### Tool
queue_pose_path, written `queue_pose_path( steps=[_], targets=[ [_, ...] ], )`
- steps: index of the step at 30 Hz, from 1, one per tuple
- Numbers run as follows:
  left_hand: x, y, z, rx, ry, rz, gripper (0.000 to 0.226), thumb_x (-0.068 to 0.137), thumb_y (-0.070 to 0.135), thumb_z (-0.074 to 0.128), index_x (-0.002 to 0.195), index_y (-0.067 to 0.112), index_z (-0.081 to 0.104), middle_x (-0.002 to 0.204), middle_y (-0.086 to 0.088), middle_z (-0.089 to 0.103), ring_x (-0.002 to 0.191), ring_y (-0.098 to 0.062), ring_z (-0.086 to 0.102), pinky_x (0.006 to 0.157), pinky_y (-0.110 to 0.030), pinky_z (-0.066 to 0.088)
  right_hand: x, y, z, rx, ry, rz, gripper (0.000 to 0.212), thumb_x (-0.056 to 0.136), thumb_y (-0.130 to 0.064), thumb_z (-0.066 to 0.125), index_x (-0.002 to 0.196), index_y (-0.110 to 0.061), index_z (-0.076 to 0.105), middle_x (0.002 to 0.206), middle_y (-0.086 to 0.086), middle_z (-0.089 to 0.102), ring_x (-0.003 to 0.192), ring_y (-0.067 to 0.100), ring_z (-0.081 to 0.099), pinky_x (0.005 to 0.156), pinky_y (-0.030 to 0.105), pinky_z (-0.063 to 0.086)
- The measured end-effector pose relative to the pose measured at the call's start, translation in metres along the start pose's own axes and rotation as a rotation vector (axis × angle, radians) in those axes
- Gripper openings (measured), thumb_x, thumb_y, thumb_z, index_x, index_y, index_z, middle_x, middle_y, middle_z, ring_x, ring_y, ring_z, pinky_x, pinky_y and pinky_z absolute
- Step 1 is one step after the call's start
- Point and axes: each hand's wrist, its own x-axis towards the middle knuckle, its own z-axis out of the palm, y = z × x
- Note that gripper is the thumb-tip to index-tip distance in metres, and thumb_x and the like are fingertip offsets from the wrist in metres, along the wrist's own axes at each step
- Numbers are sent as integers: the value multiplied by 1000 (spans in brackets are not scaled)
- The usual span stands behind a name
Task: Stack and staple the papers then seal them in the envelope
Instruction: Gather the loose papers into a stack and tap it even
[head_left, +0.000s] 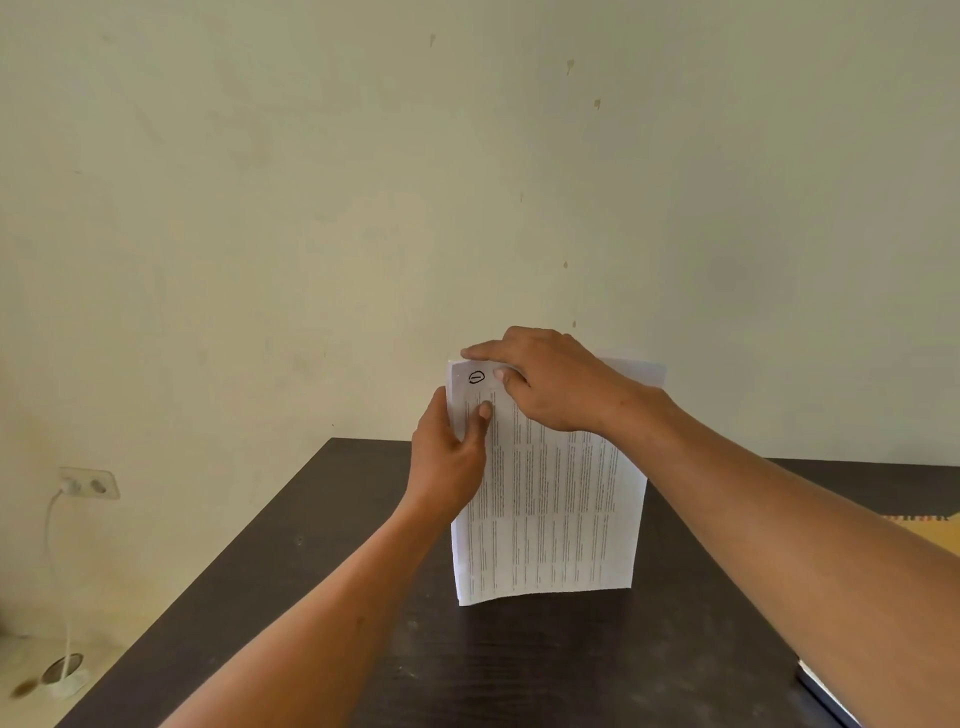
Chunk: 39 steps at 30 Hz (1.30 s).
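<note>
Fingers and thumb of the left hand are curled round the left edge of the printed paper stack, thumb in front; the right hand pinches the top edge beside a circled mark. The stack is held upright, its lower edge resting on the dark table. Step judged in hand: squaring the sheets. No stapler is seen. A tan, stripe-edged item at far right may be the envelope. Next, flush edges must be held while the stack is laid flat for stapling.
</note>
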Motion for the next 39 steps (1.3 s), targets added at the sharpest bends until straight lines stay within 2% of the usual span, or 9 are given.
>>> queue_pose_path(
  steps=[5,15,21,25,28,31,35,37,39],
  targets=[
    [-8,8,5,68,37,12,30,107,37,36,104,9,46,80,0,57,64,-14,54,54,-25,48,-3,3,-1,51,75,53,40,102,-19,46,139,-29,54,127,-1,60,117,21,56,99,39,44],
    [-10,12,10,121,-3,46,24,108,31,36,100,9,43,73,2,56,53,-3,48,48,-23,42,-9,12,2,105,111,113,25,102,-22,50,121,-22,66,116,0,69,108,22,61,95,42,47],
    [-8,11,4,107,48,16,21,108,30,36,100,13,46,82,-9,61,61,-9,52,53,-24,46,-13,28,-3,110,105,160,21,101,-29,53,113,-23,68,107,-1,72,101,20,63,93,41,50],
    [-8,14,5,90,59,-36,21,107,35,36,104,15,42,85,-1,61,73,-18,61,61,-36,52,-21,40,-6,120,111,195,18,101,-27,52,111,-23,67,103,0,71,96,21,62,88,38,49],
    [-12,16,12,92,130,-36,20,107,34,35,106,15,40,82,2,60,66,-13,58,55,-29,48,-23,42,-4,78,153,171,19,100,-31,52,110,-26,67,103,-3,70,99,21,62,93,41,44],
    [-14,15,15,49,184,-36,18,107,33,35,105,16,38,80,0,60,65,-16,58,58,-38,50,-25,53,-5,25,296,238,24,95,-45,58,112,-30,65,103,-8,62,103,17,55,90,38,38],
    [-13,11,12,19,212,-43,15,107,32,37,106,16,38,77,0,60,63,-16,56,54,-31,47,-42,69,-1,748,370,541,60,77,-49,79,127,-30,54,118,-1,58,107,17,58,93,39,49],
    [-11,9,11,5,224,-54,12,107,31,38,110,19,37,78,0,62,62,-12,58,53,-28,47,-56,76,15,1149,283,630,64,75,-33,84,130,-25,52,125,9,64,107,25,67,93,46,55],
    [-10,4,11,8,234,-51,9,106,28,39,113,24,34,78,-1,63,59,-7,57,53,-25,47,-68,76,34,1215,270,650,60,81,-14,80,132,-20,49,123,13,68,102,26,71,90,48,57]
  ],
)
